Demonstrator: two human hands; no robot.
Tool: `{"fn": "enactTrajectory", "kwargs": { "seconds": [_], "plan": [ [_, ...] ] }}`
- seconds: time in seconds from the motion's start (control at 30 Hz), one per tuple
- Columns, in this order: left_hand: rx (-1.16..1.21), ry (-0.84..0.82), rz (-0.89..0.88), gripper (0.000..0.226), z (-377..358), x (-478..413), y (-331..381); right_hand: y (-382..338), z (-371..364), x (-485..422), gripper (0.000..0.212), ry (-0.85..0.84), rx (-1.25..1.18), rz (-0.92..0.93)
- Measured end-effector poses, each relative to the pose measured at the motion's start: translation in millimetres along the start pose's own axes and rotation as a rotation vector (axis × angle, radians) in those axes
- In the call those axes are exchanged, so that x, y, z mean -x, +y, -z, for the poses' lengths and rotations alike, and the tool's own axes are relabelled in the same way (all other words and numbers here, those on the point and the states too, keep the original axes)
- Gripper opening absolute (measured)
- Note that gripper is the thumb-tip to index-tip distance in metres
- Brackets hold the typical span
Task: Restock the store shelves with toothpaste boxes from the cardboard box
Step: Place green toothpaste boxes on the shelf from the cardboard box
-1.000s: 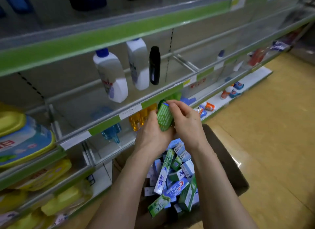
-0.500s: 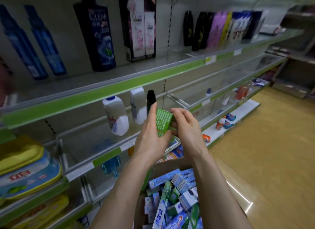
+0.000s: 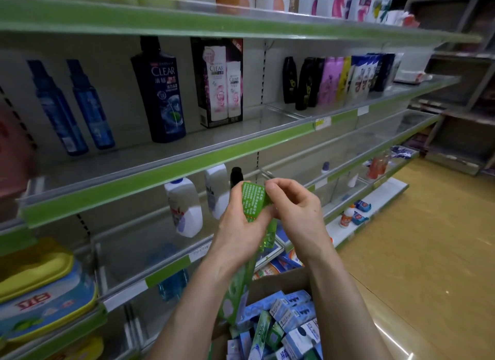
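Observation:
Both hands hold green toothpaste boxes (image 3: 251,201) upright at chest height in front of the shelves. My left hand (image 3: 238,225) grips them from the left with its fingers wrapped round. My right hand (image 3: 293,212) pinches their top right corner. The long green boxes run down behind my left wrist. Below, the open cardboard box (image 3: 278,282) holds several blue, white and green toothpaste boxes (image 3: 284,319). The green-edged shelf (image 3: 150,177) just behind my hands has bare space at its middle.
Shampoo bottles (image 3: 160,91) and a boxed set (image 3: 219,83) stand on the shelf above. White bottles (image 3: 184,207) stand on the shelf behind my hands. Yellow and blue packs (image 3: 40,292) fill the lower left. Yellow floor (image 3: 428,239) opens to the right.
My head has tilted up, bringing the upper shelves into view. Both hands have lifted the green boxes up from above the cardboard box to shelf height.

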State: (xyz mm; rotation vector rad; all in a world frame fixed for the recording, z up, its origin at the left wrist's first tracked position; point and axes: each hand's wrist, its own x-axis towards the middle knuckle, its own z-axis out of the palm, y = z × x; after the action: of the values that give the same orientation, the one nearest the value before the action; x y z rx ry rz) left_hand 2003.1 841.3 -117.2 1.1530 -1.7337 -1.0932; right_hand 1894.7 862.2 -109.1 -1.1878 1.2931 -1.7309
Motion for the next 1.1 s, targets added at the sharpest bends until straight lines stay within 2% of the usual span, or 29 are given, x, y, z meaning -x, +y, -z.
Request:
{"fn": "enactTrajectory", "kwargs": {
  "seconds": [0.23,0.37,0.47,0.6,0.7,0.87,1.0,1.1],
  "plan": [
    [-0.016,0.013,-0.018,0.065,-3,5,5,-12,4,1,0.017,-0.020,0.079,0.012],
    [-0.017,0.028,-0.039,0.053,-6,5,12,-18,5,1,0.018,0.038,0.171,0.030],
    [-0.029,0.038,-0.059,0.056,-9,4,18,-20,6,2,0.015,0.054,0.273,0.037],
    [-0.035,0.058,-0.096,0.048,-14,0,28,-22,13,7,0.014,0.061,0.165,-0.029],
    [0.155,0.155,-0.016,0.040,-14,-12,36,-20,21,12,0.039,-0.007,0.112,-0.108],
    [0.751,0.343,0.318,0.051,-13,-52,31,-24,45,25,0.040,-0.149,0.315,-0.191],
    [0.966,0.439,0.410,0.068,-14,-74,23,-24,72,29,0.044,-0.040,0.386,-0.202],
    [1.088,0.472,0.483,0.056,-23,-81,21,-27,89,34,0.043,-0.004,0.373,-0.233]
  ]
}}
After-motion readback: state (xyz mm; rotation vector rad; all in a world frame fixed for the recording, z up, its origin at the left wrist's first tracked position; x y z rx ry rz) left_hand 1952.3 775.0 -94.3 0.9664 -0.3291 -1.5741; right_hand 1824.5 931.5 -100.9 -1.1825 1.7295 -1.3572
